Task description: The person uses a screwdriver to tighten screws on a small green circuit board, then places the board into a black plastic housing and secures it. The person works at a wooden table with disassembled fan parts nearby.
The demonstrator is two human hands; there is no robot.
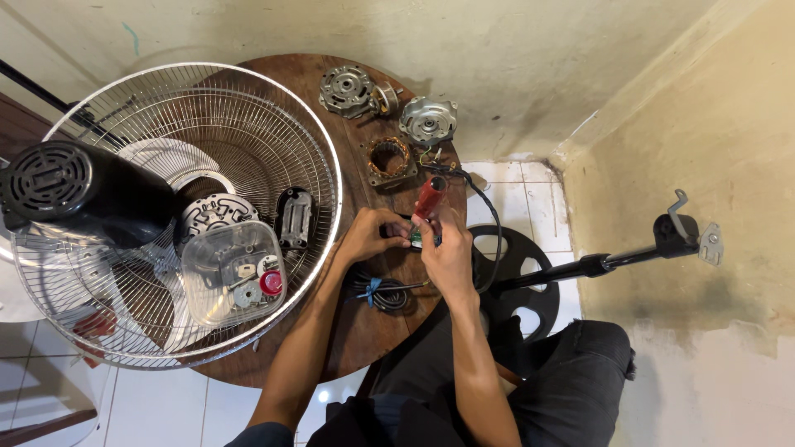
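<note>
A chrome wire fan guard (pixel 99 165) covers the round wooden table's (pixel 364 331) left side, carrying a clear plastic tub (pixel 232 269) of small parts. The left hand (pixel 368 234) pinches a small part; the right hand (pixel 447 257) grips a red-handled screwdriver (pixel 429 203). Near the far edge lie a copper-wound stator (pixel 389 159) and grey metal motor housings (pixel 428 121), so disassembly looks largely done. No labels are legible.

1. Left forearm: bare, rising from the near edge and angled far and rightward.
2. Left hand (pixel 370 234): knuckles up, fingers curled inward toward the right hand, fingertips pinched together.
3. Right forearm: bare, running from the near edge, leaning slightly left.
4. Right hand (pixel 445 252): closed in a fist-like grip, thumb side far, just beside the left hand's fingertips.
</note>
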